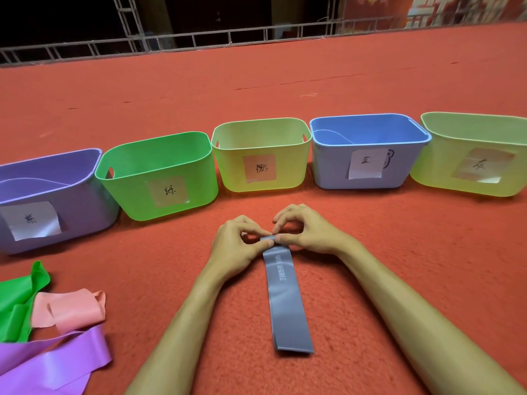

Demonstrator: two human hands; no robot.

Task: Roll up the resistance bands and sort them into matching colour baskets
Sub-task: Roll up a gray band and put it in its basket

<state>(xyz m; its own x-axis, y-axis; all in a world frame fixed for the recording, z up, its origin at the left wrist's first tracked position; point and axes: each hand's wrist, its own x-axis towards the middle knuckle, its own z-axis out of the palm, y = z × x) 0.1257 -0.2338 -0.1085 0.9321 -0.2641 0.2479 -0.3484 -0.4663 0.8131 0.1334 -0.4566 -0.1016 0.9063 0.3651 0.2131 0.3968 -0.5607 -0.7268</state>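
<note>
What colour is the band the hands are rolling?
The flat rubber band is grey-blue, seen in the head view.

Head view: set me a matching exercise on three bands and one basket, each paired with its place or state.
1 grey band
2 pink band
3 purple band
4 blue basket

A second from right in the row
B far end pinched by left hand and right hand
C spread across the bottom-left corner
D crumpled, lying at the left

Pairs: 1-B, 2-D, 3-C, 4-A

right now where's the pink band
The pink band lies at the lower left of the head view on the carpet, between the green band and the purple band.
</note>
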